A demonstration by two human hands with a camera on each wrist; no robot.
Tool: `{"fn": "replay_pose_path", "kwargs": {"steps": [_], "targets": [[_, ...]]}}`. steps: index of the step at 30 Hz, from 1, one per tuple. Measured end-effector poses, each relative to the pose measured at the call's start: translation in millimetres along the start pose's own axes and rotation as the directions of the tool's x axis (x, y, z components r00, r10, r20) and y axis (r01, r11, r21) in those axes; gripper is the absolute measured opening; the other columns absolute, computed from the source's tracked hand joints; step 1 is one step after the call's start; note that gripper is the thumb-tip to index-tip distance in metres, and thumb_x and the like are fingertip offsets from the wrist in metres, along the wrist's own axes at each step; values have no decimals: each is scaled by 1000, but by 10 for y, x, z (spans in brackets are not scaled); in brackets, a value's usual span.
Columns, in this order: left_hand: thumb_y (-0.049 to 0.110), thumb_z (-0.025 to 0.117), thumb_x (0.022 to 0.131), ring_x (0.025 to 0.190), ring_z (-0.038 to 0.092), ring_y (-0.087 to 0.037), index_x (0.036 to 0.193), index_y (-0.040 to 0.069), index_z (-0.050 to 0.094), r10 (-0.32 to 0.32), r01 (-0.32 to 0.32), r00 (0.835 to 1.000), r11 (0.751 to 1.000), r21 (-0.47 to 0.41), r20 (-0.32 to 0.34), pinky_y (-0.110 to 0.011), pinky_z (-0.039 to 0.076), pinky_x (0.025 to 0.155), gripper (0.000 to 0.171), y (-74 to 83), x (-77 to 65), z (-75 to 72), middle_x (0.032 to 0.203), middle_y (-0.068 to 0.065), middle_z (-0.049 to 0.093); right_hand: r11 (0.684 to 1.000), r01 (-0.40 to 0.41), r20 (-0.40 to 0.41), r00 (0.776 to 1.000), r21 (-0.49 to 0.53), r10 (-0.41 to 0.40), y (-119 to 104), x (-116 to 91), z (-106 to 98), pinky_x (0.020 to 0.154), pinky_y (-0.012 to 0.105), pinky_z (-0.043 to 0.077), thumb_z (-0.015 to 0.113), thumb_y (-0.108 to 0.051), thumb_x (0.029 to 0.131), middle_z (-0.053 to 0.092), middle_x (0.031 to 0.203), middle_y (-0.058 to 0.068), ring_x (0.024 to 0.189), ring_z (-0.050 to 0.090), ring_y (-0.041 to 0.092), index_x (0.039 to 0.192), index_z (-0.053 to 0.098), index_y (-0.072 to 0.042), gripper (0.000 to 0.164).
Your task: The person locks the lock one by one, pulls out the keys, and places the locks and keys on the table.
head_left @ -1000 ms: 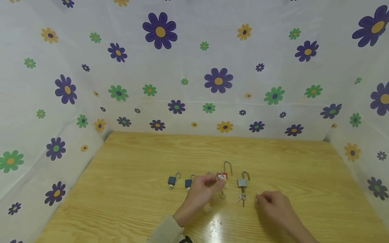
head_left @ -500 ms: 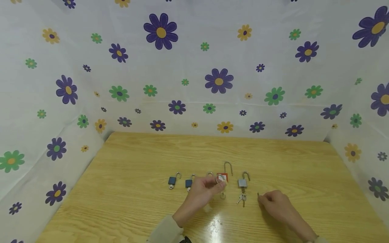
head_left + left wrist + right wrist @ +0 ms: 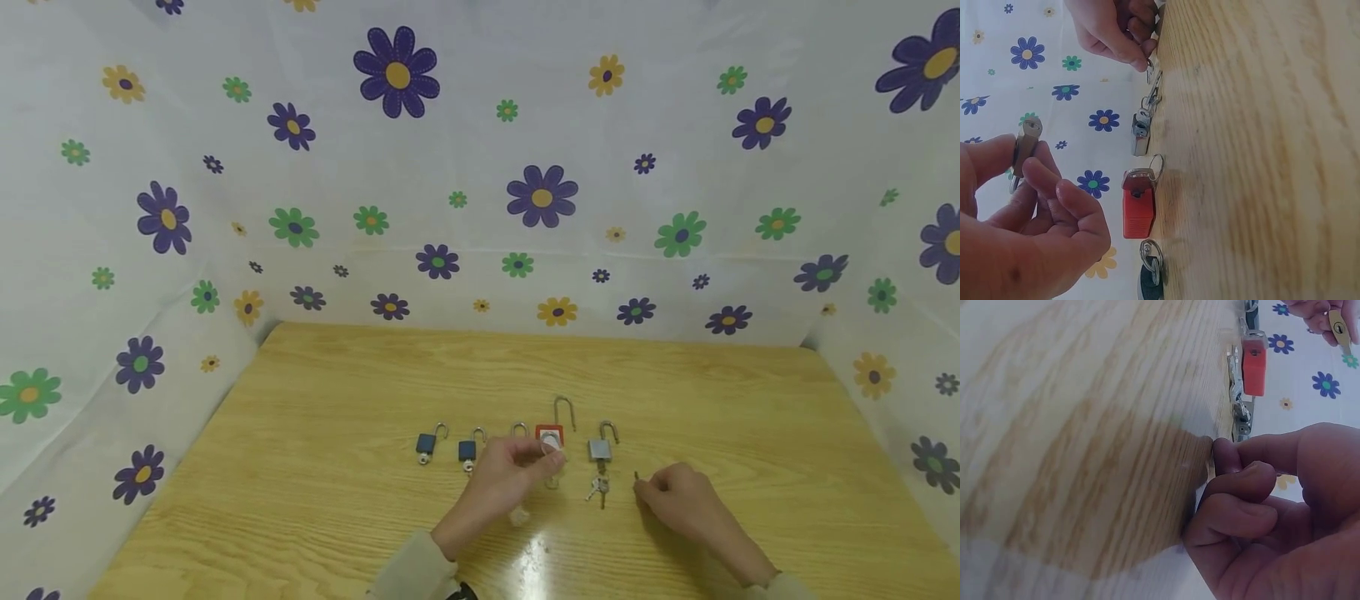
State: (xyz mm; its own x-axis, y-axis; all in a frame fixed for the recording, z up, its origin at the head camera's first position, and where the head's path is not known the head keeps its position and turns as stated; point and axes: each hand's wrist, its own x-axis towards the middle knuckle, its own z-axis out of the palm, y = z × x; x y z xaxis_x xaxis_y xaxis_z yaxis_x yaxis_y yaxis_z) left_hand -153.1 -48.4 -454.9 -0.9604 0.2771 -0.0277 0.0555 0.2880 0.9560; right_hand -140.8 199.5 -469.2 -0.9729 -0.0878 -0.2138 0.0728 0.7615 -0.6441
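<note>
Above the row of padlocks, my left hand [image 3: 501, 477] holds a small brass padlock [image 3: 1027, 142] between thumb and fingers; its keyhole end shows in the left wrist view. To the right, my right hand [image 3: 681, 498] is low over the table, thumb and forefinger pinching a small thin key [image 3: 637, 477]. Most of the key is hidden by the fingertips. Just beyond the left fingers lies a red padlock [image 3: 1139, 212] with its long shackle open. Between the hands lies a silver padlock [image 3: 599, 450], shackle open, with keys [image 3: 598, 488] at its lower end.
Two blue padlocks, one at the far left [image 3: 426, 443] and one beside it [image 3: 467, 450], lie with open shackles. Another shackle [image 3: 520, 429] shows behind the left hand. The wooden table [image 3: 337, 392] is bounded by a white flowered cloth [image 3: 465, 150].
The brass padlock has turned slightly in my left hand, and its shackle loop shows more fully. The key at my right fingertips has gone from pale to dark; that hand has hardly moved.
</note>
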Motion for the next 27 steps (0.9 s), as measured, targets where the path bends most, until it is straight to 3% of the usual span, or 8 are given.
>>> {"fn": "replay_pose_path", "kwargs": {"steps": [8,14,19,23,27], "targets": [[34,67,91,76,67,-13,92,12,77,48,-49,998,998,42,29,-34,54,68,24,28,48,89,87,-6,76,999,-37,-2,999,-1,37,0,-6,13,42,20,23,62,-18,91,35,44,-8,41,29,6,48,43,-16,47],[33,68,91,77,65,-4,93,17,78,88,-102,992,982,156,95,-30,56,71,19,94,149,249,89,2,76,999,-30,-16,999,-15,30,44,-35,-16,45,23,32,63,-20,91,44,48,-6,46,38,9,55,61,-10,37],[34,68,91,68,61,0,88,20,77,105,-138,985,956,259,139,-24,54,65,17,153,360,458,80,7,73,999,-34,-11,999,-3,34,84,-90,-92,48,25,37,61,-20,92,51,52,-3,50,43,12,65,69,-7,31],[31,68,92,49,44,0,74,16,74,111,-160,981,925,345,159,-18,38,48,24,159,524,605,62,10,64,1000,-24,-13,1000,-1,24,89,-118,-149,48,26,38,60,-19,93,51,53,-3,51,43,11,65,68,-7,32],[27,69,90,42,38,0,72,14,76,109,-160,984,892,422,144,-16,32,41,23,151,638,735,57,10,63,1000,-30,-10,999,-5,30,95,-135,-191,49,27,39,59,-19,94,55,55,-2,52,45,12,67,69,-6,32]]}}
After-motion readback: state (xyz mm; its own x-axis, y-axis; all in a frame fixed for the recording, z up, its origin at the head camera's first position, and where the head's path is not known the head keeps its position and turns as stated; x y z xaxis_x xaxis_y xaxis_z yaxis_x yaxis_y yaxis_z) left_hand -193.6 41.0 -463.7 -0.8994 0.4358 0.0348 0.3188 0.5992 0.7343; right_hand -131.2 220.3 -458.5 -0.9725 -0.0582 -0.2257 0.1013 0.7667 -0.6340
